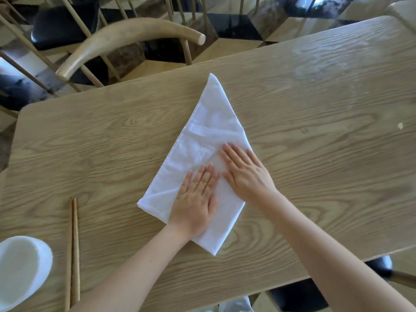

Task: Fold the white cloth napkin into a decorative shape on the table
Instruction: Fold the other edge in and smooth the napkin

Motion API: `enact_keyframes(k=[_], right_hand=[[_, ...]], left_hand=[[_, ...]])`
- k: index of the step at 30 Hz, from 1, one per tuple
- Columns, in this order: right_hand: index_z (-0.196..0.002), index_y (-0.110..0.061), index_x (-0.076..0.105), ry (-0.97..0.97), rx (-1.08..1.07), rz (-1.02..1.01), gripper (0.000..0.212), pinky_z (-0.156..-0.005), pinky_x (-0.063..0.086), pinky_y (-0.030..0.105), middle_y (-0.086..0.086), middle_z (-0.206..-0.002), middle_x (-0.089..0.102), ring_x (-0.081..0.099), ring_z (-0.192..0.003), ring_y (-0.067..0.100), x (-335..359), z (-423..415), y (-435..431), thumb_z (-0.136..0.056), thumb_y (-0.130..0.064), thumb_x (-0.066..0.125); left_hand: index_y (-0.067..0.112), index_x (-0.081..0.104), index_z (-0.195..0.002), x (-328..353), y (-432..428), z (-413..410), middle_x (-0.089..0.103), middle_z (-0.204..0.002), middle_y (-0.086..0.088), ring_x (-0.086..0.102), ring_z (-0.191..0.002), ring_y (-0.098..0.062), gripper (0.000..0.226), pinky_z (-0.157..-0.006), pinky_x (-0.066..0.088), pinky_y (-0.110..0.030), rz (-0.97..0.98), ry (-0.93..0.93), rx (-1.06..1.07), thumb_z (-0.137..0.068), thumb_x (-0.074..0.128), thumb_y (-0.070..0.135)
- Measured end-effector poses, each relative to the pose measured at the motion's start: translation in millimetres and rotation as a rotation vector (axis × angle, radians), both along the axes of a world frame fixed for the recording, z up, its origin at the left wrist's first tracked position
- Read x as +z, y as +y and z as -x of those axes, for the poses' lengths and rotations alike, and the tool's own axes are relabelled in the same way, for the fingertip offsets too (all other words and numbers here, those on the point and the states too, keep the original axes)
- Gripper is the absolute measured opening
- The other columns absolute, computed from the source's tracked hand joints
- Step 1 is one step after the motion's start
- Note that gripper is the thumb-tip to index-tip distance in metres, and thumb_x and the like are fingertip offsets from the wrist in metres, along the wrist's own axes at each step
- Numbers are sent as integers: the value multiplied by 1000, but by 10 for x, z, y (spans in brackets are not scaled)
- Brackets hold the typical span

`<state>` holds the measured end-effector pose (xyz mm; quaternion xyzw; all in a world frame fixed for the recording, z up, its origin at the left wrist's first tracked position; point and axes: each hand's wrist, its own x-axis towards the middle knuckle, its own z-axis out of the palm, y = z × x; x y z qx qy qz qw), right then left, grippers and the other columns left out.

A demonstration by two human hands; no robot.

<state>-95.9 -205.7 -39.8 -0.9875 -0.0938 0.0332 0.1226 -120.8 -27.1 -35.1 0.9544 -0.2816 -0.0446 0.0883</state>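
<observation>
The white cloth napkin point(209, 122) lies flat on the wooden table point(315, 109), folded into a long kite shape whose narrow tip points away from me. My left hand point(195, 199) rests palm down on its near half, fingers straight and close together. My right hand point(245, 170) presses flat on the napkin's right side, just beside the left hand, fingers slightly spread. Neither hand grips the cloth. Both hands hide part of the napkin's lower folds.
A pair of wooden chopsticks point(74, 251) lies near the table's front left. A white bowl point(20, 269) sits at the front left corner. A wooden chair point(126, 39) stands beyond the far edge. A dark seat point(299, 293) shows below the near edge.
</observation>
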Motion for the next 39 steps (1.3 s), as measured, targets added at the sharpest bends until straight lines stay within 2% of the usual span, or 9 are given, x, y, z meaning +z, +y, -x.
enact_keyframes(k=[7, 10, 14, 17, 23, 27, 33, 36, 39], right_hand=[[-148, -22, 4, 58, -122, 82, 57, -117, -11, 38, -10, -158, 4, -4, -144, 10, 8, -611, -374, -97, -45, 19], [-147, -15, 10, 35, -136, 67, 57, -118, -7, 39, -2, -158, 8, -5, -145, 14, 90, -582, -384, -98, -40, 24], [-132, -2, 46, -177, -246, -149, 42, -115, 20, 43, 15, -143, 44, 31, -138, 29, 251, -143, -315, -93, -16, 47], [-117, -4, 61, -215, -196, -145, 34, -105, 37, 41, 11, -127, 61, 54, -121, 27, 214, 336, -89, -84, -9, 56], [-102, -8, 62, -198, -479, -311, 23, -80, 44, 41, 8, -106, 62, 53, -93, 31, 179, 449, -125, -80, 0, 62], [-92, -8, 63, -101, -658, -463, 11, -79, 43, 40, 10, -91, 60, 47, -85, 28, 269, 249, -169, -81, -5, 60], [-85, -9, 64, 56, -736, -527, 11, -75, 44, 37, 4, -89, 63, 49, -88, 25, 345, 89, -277, -77, -8, 56], [-83, -9, 64, 82, -731, -552, 9, -74, 46, 36, 4, -87, 63, 51, -90, 24, 353, 74, -301, -76, -7, 58], [-80, -9, 64, 104, -717, -564, 7, -72, 45, 34, 3, -86, 62, 51, -90, 23, 354, 68, -322, -75, -7, 58]], left_hand=[[6, 31, -142, 16, -4, 5, 30, -150, -11, 24, -139, -25, 54, -112, 14, -44, -37, -9, -7, -94, 27, 31], [6, 37, -139, 62, 0, -17, 37, -146, -11, 32, -136, -27, 52, -110, 19, -43, -19, -24, -21, -92, 31, 30], [11, 43, -136, 137, -90, -329, 44, -143, -9, 38, -133, -27, 49, -111, 28, -44, 36, 1, -79, -92, 31, 29], [15, 33, -141, 137, -294, -690, 31, -150, -5, 25, -140, -25, 52, -115, 17, -47, -26, 30, -197, -94, 24, 33], [17, 28, -143, 135, -653, -1349, 27, -153, -6, 22, -141, -21, 50, -115, 9, -41, -215, -116, -424, -94, 31, 11], [11, 50, -111, 337, -872, -1680, 53, -114, -10, 47, -110, -29, 35, -104, 30, -38, -369, -259, -655, -77, 50, 4], [17, 53, -96, 742, -1143, -1989, 57, -104, -2, 49, -101, -23, 19, -100, 32, -37, -878, -132, -838, -78, 49, 19], [17, 47, -85, 1013, -1095, -2146, 62, -88, -2, 57, -82, -26, 4, -90, 39, -39, -967, -58, -808, -83, 43, 17], [17, 54, -86, 1292, -812, -2308, 61, -83, -1, 58, -77, -26, 15, -82, 39, -38, -891, -230, -814, -90, 41, 24]])
